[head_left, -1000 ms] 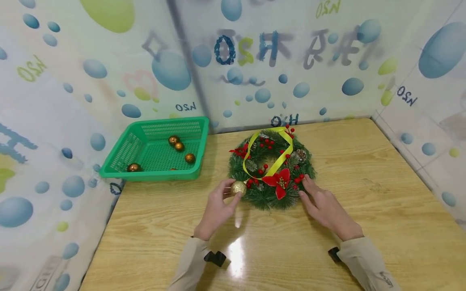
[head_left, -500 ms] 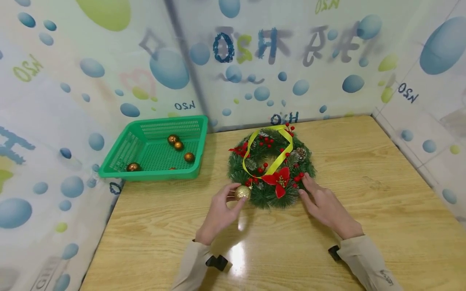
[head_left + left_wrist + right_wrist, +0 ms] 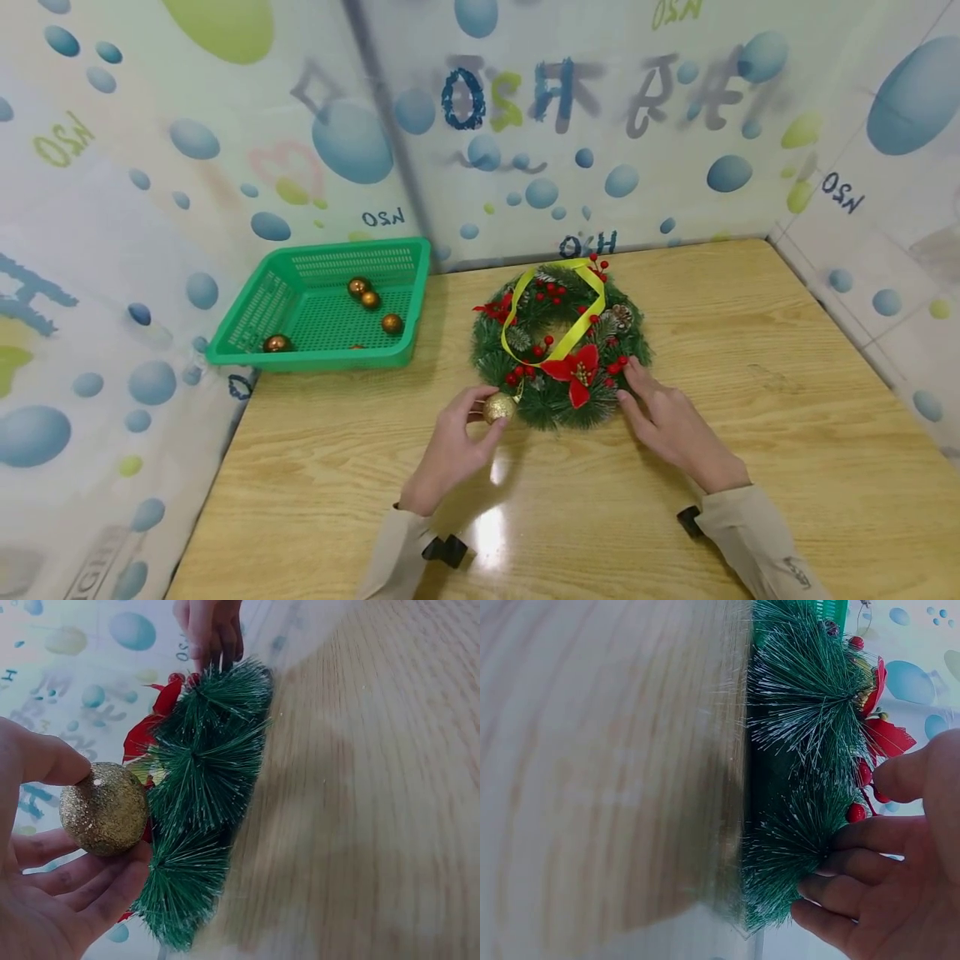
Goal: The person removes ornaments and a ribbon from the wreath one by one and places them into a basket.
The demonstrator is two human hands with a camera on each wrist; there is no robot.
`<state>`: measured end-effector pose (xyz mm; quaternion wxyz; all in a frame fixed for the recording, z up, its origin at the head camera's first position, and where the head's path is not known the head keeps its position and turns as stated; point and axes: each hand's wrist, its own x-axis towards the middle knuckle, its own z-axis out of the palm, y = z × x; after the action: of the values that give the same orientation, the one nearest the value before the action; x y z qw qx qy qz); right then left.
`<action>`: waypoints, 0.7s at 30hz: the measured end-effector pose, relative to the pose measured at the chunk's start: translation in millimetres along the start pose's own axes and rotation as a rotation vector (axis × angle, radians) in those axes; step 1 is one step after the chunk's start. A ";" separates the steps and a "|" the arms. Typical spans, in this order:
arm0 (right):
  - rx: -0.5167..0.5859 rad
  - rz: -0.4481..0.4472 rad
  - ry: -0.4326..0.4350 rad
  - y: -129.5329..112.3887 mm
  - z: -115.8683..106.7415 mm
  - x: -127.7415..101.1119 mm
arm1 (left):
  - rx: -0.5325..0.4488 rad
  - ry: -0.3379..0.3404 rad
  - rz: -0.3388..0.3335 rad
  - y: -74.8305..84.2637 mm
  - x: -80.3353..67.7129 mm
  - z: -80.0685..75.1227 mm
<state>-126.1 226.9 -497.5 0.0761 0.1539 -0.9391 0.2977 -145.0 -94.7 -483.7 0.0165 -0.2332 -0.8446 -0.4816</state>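
Wood-grain table [image 3: 750, 400] fills lower frame, w/ bubble-print wall sheets around back & sides. Christmas wreath [image 3: 558, 342] lies flat at centre of head view: green pine needles, red berries, red poinsettia [image 3: 573, 371] at its near edge, yellow ribbon [image 3: 577, 321] looped across the middle, pinecone on its right side.

Left hand [image 3: 453, 446] sits lower centre, just left of wreath's near edge. It pinches a gold glitter ball [image 3: 498, 408] btwn thumb & fingers; left wrist view shows thumb on top, fingers curled under, ball [image 3: 103, 808] touching the needles at wreath's near-left rim.

Right hand [image 3: 671, 425] is lower centre-right, fingers relaxed & fairly straight, fingertips resting on wreath's near-right edge by the berries. Right wrist view: fingertips [image 3: 855, 862] touch the needle tufts, nothing grasped.

Green plastic basket [image 3: 330, 354] stands centre-left at table's far left corner, well apart from wreath. Approx four bronze balls [image 3: 369, 300] lie inside it, three near the middle, one at its near-left corner.
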 end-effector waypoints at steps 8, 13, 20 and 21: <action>-0.004 0.003 0.003 -1.0 -0.7 0.3 | -0.026 0.074 0.007 -1.5 2.0 -11.9; -0.004 0.003 -0.003 -1.3 0.6 0.7 | -0.043 0.117 0.049 -5.2 4.6 -19.8; -0.007 0.008 -0.002 -1.8 0.8 -0.1 | -0.037 0.173 0.077 -7.3 8.6 -31.1; -0.005 0.008 -0.001 -1.8 0.9 -0.3 | -0.039 0.181 0.080 -7.6 9.2 -32.7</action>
<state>-125.3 225.1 -497.3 0.0747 0.1499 -0.9406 0.2953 -162.8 -121.3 -469.9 0.1073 -0.2225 -0.8201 -0.5161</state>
